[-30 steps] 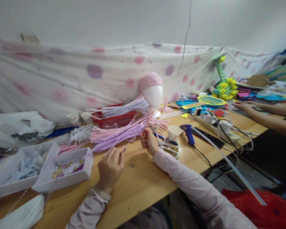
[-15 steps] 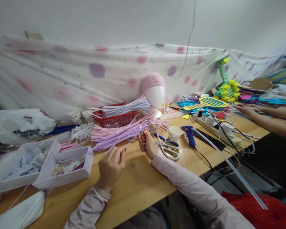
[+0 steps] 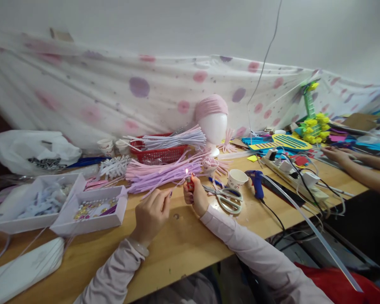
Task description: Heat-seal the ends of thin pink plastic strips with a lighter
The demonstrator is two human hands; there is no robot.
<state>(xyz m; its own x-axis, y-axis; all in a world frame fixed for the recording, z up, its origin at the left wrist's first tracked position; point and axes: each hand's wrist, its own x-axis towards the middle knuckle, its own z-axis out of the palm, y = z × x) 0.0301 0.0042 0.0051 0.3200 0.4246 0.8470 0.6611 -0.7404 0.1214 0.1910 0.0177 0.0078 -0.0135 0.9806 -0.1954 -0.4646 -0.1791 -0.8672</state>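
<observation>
My right hand (image 3: 194, 196) is closed around a red lighter (image 3: 189, 184) with a small flame (image 3: 186, 171) burning at its top. My left hand (image 3: 152, 213) pinches a thin pale strip (image 3: 176, 184) whose far end reaches toward the flame. Both hands hover over the wooden table (image 3: 183, 236), just in front of a pile of pink and lilac strips (image 3: 160, 173). A pair of scissors (image 3: 226, 198) lies right of my right hand.
A red basket (image 3: 158, 154) of strips and a white foam head with pink cap (image 3: 213, 122) stand behind. White trays (image 3: 88, 209) of beads sit at left. A paper cup (image 3: 236, 179), blue glue gun (image 3: 256, 183) and power strip (image 3: 291, 173) lie at right, near another person's arms (image 3: 354, 162).
The view has shifted, so everything sits slightly right and lower. My left hand has brought the strip closer to the lighter flame; my right hand keeps the lighter lit.
</observation>
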